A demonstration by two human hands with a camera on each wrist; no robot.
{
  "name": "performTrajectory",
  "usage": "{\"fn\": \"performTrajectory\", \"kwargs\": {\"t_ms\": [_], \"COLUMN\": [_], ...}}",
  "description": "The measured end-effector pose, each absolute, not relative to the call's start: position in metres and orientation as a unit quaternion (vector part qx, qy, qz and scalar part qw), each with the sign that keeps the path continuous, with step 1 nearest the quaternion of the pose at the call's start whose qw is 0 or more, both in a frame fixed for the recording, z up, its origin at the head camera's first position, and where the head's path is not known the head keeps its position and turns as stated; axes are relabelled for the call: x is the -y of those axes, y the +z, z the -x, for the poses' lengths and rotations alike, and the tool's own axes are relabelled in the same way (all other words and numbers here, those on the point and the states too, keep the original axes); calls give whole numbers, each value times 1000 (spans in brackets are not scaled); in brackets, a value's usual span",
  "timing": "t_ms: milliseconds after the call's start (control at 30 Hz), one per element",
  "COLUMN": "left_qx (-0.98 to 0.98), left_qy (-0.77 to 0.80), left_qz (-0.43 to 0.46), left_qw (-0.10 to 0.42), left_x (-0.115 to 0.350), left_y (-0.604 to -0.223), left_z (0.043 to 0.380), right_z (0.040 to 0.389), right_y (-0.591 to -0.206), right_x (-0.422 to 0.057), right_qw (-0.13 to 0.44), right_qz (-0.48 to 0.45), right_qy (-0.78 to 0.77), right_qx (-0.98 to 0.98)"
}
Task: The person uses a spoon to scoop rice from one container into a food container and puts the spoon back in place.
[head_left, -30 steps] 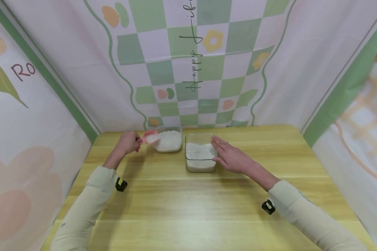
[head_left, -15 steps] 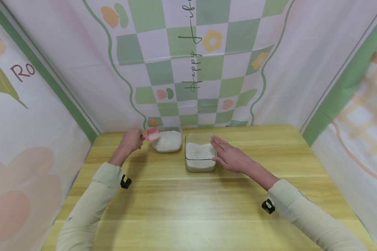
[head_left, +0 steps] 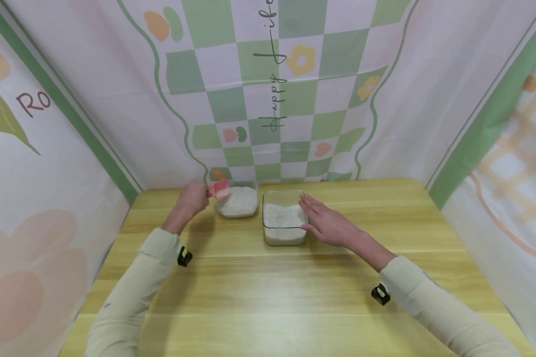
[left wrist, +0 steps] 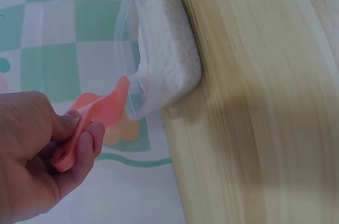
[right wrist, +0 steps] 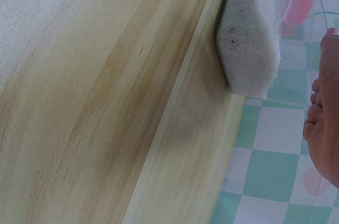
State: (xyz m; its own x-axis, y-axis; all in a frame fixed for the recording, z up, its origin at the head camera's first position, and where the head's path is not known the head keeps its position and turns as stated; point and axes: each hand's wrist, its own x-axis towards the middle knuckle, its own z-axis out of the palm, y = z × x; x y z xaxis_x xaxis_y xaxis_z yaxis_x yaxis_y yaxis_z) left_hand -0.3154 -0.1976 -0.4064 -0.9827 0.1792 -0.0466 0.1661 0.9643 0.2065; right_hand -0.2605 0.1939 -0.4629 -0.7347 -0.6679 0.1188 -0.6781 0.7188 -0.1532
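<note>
My left hand (head_left: 193, 199) grips the handle of a pink scoop (head_left: 220, 189), thumb and curled fingers around it in the left wrist view. Tipped sideways, the scoop (left wrist: 103, 110) is at the near rim of a clear plastic tub (left wrist: 175, 78) that holds white grains. To the right of that tub, a square glass container (head_left: 286, 239) is more than half filled with similar white grains. With its fingers straight, my right hand (head_left: 328, 222) rests at the glass container's right rim. Several darker specks show among the grains through the glass wall (right wrist: 246, 41).
Both containers stand near the back of a wooden table (head_left: 268, 297). Behind it hangs a green and white checked cloth (head_left: 261, 104), and printed cloths flank the table on both sides. A small black device (head_left: 184, 256) sits at the left cuff.
My left hand has moved right and turned, carrying the scoop toward the plastic tub and tilting it. White grains that showed in the scoop are now less visible. My right hand stays put.
</note>
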Motion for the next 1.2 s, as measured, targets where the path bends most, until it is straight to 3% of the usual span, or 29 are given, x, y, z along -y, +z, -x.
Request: {"fn": "performTrajectory", "kwargs": {"t_ms": [567, 1033, 1200], "left_qx": [-989, -976, -980], "left_qy": [75, -50, 1], "left_qz": [-125, -200, -185], "left_qw": [-9, -68, -69], "left_x": [178, 165, 164], "left_y": [-408, -406, -404], "left_z": [318, 313, 310], "right_z": [260, 257, 258], "right_y": [-463, -458, -460], "right_x": [-194, -194, -194], "right_qw": [26, 23, 23], "right_qz": [-363, -359, -361], "right_qy": [95, 95, 93], "right_qx": [927, 928, 928]}}
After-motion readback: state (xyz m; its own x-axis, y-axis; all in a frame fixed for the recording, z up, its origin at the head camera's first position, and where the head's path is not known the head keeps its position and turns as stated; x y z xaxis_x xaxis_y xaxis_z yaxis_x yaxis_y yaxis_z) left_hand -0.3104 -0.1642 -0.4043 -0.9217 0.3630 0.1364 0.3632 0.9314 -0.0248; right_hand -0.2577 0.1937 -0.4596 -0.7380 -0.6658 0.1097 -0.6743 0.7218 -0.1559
